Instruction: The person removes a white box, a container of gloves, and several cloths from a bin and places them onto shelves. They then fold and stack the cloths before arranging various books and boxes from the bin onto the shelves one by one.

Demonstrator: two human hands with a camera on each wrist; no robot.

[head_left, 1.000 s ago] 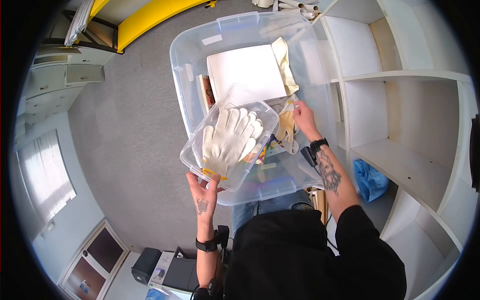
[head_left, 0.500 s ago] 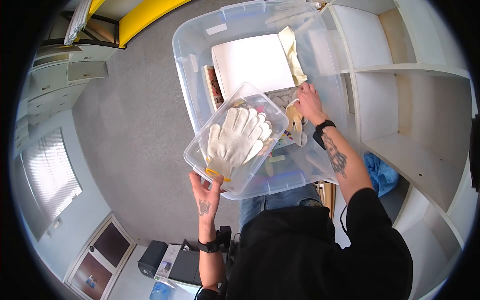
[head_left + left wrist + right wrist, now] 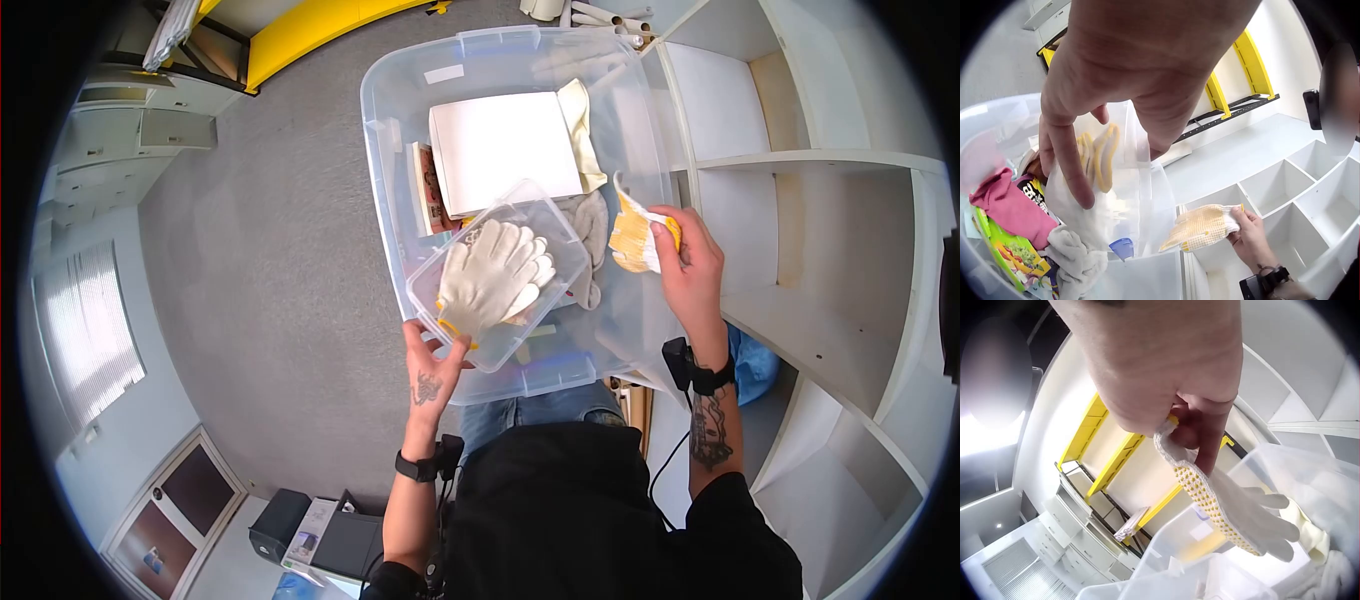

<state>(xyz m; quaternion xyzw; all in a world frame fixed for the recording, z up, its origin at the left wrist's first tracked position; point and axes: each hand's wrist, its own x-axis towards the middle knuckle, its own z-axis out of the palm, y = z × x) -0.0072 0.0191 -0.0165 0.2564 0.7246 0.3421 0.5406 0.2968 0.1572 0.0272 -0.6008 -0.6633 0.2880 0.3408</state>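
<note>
My left hand (image 3: 435, 372) grips the near corner of a small clear box (image 3: 503, 352), which is tilted over the big clear bin (image 3: 520, 388). White knit gloves (image 3: 482, 272) with a yellow cuff edge lie in the small box. In the left wrist view the fingers of my left hand (image 3: 1129, 69) reach over its rim near the glove cuffs. My right hand (image 3: 694, 272) pinches a white glove with yellow dots (image 3: 632, 238) by its cuff, above the bin's right side. The right wrist view shows that glove (image 3: 1210, 506) hanging from my right hand (image 3: 1166, 375).
The bin also holds a white box (image 3: 505, 150), a cream cloth (image 3: 582, 130), a grey cloth (image 3: 590, 225) and, in the left wrist view, a pink cloth (image 3: 1013, 209). White shelving (image 3: 740, 220) stands on the right. Grey floor (image 3: 270, 250) lies to the left.
My right hand has lifted the dotted glove out of the bin and moved right, toward the shelving. My left hand still holds the small box, slightly farther right than a second ago.
</note>
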